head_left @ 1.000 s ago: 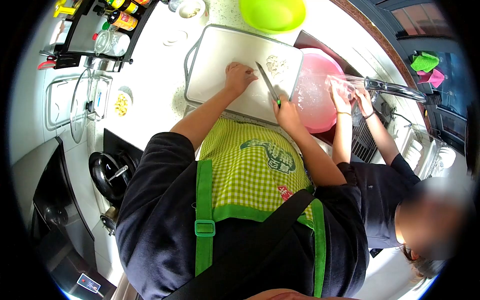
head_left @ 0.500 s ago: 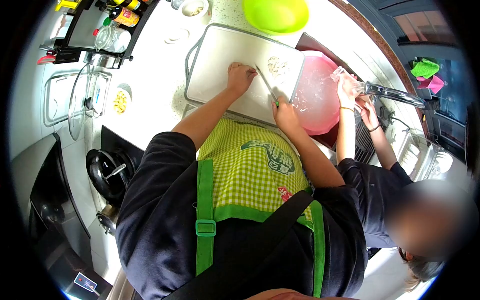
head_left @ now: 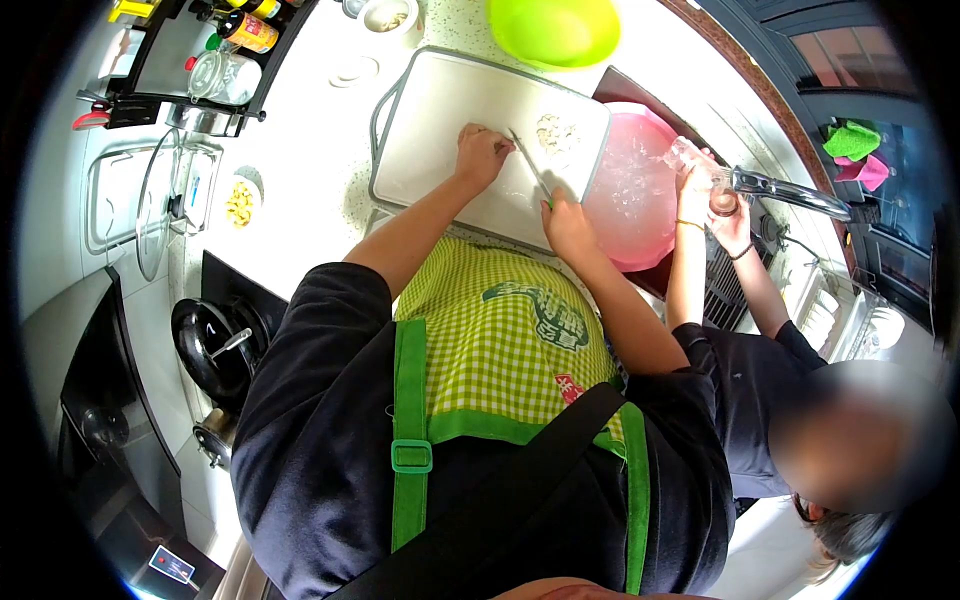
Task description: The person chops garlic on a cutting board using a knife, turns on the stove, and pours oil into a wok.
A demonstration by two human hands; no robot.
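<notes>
The right hand is closed around the handle of a slim knife with a grey metal blade, a bit of green showing at the grip. The blade slants far and left over a large white rectangular cutting board with a grey rim, its tip just beside the fingers of the left hand. The left hand is over the middle of the board, fingers curled and drawn together; the view is too small to tell whether they grip anything. Small pale chopped pieces lie on the board to the right of the knife tip.

Beyond the board's far edge stands a bright green round bowl. Just right of the board is a pink round basin with water in it. Another person's two hands hold what looks like a clear container by the chrome faucet, near the basin's right side. Well to the left, on the pale speckled counter, is a small dish of yellow pieces; a white cup stands at the far side.
</notes>
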